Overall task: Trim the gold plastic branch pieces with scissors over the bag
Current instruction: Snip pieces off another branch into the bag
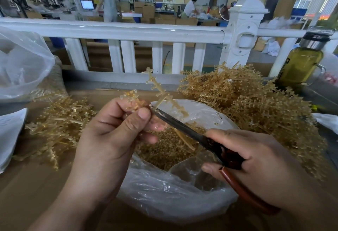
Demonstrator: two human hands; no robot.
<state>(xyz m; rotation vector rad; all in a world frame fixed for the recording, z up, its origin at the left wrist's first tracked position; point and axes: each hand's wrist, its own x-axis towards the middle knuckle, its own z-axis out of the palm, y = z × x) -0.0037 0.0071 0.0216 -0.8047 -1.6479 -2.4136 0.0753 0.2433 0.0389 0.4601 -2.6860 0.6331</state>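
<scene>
Branch (159,92) pinched by left hand (117,132) above bag (173,194). Scissors (193,134) gripped by right hand (256,163), tips at stem. Brown table (27,194) covered with gold piles (256,106); white railing (113,29) behind, workshop beyond.

Factory floor: cardboard boxes (148,10), workers (109,4), machines.

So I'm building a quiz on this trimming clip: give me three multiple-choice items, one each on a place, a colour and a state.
1. Where is the large heap of gold plastic branch pieces? A right of the clear plastic bag B inside it C on the railing
2. Handle colour of the dark-bladed scissors? A blue B reddish-brown C white
3. What does the left hand do? A lies flat B pinches a gold branch C holds the bottle

A: heap beside the bag. B: handle under the right hand. B: fingers closed on the branch.
</scene>
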